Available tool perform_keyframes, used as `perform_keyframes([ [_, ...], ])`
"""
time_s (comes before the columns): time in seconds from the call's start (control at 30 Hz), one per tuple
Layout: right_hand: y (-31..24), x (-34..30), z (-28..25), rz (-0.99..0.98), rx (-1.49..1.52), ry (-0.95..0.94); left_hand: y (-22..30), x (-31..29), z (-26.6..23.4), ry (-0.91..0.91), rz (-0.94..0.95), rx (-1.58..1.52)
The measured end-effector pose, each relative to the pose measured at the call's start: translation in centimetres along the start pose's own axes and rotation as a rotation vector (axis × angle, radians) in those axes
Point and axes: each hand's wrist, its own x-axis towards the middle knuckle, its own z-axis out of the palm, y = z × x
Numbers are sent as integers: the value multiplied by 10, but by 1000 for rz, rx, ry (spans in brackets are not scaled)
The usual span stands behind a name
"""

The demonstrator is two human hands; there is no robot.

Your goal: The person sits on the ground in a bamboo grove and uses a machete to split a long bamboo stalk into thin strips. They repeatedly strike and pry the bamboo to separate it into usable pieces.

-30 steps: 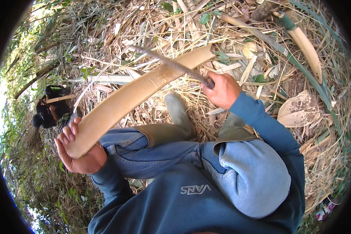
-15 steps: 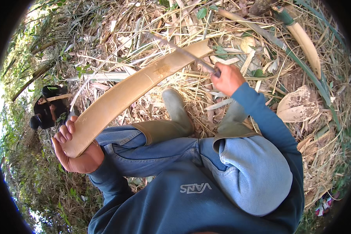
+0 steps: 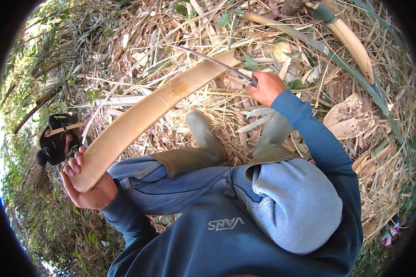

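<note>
Tan strip [image 3: 136,119] slants just beyond the left boot [image 3: 205,134]. Left hand [image 3: 96,193], left of the boot, grips the strip's near end; right hand [image 3: 266,87], right of it, clenched around a long blade [image 3: 217,62]. Blade-strip contact: can't tell.

A: Which object does the left hand [image 3: 93,193] grip?
B: The near end of a pale, curved bamboo strip [image 3: 136,117].
A: And the right hand [image 3: 267,87]?
B: A slender blade [image 3: 212,59], crossing before the strip's far end; contact cannot be determined.
</note>
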Motion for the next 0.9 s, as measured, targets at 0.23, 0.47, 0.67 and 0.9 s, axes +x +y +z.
perform_keyframes([
  [0.23, 16, 39, 10, -117, -35, 2, -7, -11, 30, 486, 345, 502],
  [0.47, 91, 50, 7, 3, -154, 21, -13, -5, 15, 188, 110, -48],
  [0.67, 79, 39, 18, -35, -246, 115, -13, -17, 11, 147, 111, -103],
  [0.9, 64, 33, 16, -4, -254, 131, -14, -16, 16, 159, 82, -119],
])
